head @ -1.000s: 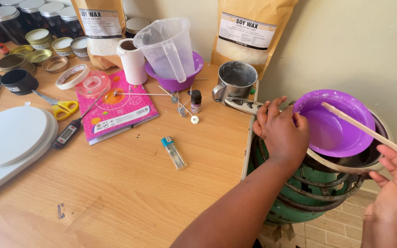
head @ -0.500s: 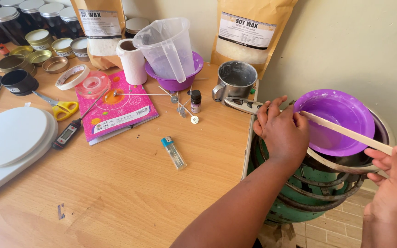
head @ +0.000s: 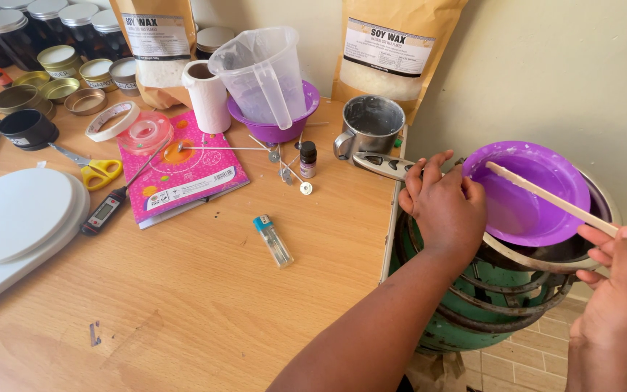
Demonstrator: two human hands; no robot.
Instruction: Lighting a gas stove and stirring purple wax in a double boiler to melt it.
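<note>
Left hand point(head: 444, 207) grips the purple bowl point(head: 527, 196) rim (table edge beside); right hand point(head: 622, 279) clasps the wooden stick point(head: 546, 197).

I see the bowl point(head: 524, 210) sitting in a pot off the tabletop's point(head: 205, 305) right edge. The metal cup point(head: 369, 125) stands at the back right corner, the lighter point(head: 273, 241) mid-tabletop, the scale point(head: 16, 218) at the left edge, the jars point(head: 30, 22) along the back left.
</note>
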